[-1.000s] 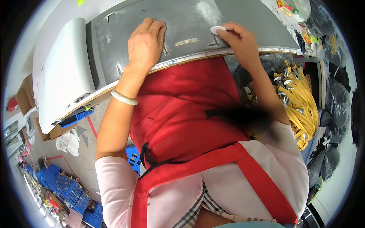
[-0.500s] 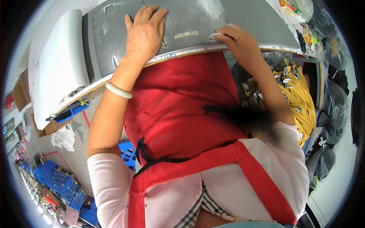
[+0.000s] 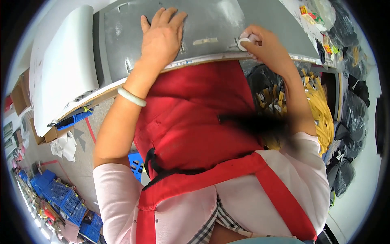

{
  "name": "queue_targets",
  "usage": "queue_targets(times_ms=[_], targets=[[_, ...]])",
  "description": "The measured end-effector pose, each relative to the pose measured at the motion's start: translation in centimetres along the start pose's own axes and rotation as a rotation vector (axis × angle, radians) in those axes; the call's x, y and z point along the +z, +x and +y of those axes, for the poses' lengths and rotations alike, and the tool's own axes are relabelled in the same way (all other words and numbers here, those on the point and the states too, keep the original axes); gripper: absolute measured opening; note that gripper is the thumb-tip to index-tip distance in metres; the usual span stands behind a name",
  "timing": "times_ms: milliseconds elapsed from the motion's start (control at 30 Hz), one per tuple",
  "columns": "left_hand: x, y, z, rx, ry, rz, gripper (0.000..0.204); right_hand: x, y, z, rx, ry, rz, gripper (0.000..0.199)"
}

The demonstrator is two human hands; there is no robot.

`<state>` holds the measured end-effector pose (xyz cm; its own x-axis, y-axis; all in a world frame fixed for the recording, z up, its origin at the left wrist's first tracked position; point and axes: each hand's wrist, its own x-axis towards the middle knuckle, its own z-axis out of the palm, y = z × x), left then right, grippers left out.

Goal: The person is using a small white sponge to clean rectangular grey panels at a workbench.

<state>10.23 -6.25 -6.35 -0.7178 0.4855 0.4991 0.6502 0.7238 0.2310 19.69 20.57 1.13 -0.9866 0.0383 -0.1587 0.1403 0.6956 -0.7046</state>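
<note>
Head view, right hand [image 3: 267,48]: thumb and fingers pinch a thin, round white disc [image 3: 243,44] near the front edge of the smooth, white-smudged grey sheet [image 3: 215,25].
Left hand [image 3: 160,42]: palm down, fingers spread, gripping nothing.
Disc step: seemingly positioning it; the next move calls for a steady pinch.

The grey mat [image 3: 205,25] looks matt and scuffed, the white disc [image 3: 242,44] smooth. The red apron [image 3: 195,91] is creased cloth, the bangle [image 3: 131,96] glossy, the blue crate [image 3: 66,201] lattice plastic.
</note>
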Motion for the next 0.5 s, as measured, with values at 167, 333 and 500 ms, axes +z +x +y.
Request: queue_targets(times_ms=[167,333,500], targets=[[-0.2,0.1,0.7,-0.019,-0.005,-0.03,0.031,-1.1,6.4,-0.2,-0.06,0.239,0.151,0.025],[-0.8,0.2,1.1,-0.05,-0.01,-0.076,0.032,-0.5,16.1,2.1,-0.432,-0.226,0.338,0.025],[-0.7,-0.2,0.6,-0.043,0.006,-0.07,0.032,0.0,19.2,0.7,-0.562,-0.117,0.193,0.027]])
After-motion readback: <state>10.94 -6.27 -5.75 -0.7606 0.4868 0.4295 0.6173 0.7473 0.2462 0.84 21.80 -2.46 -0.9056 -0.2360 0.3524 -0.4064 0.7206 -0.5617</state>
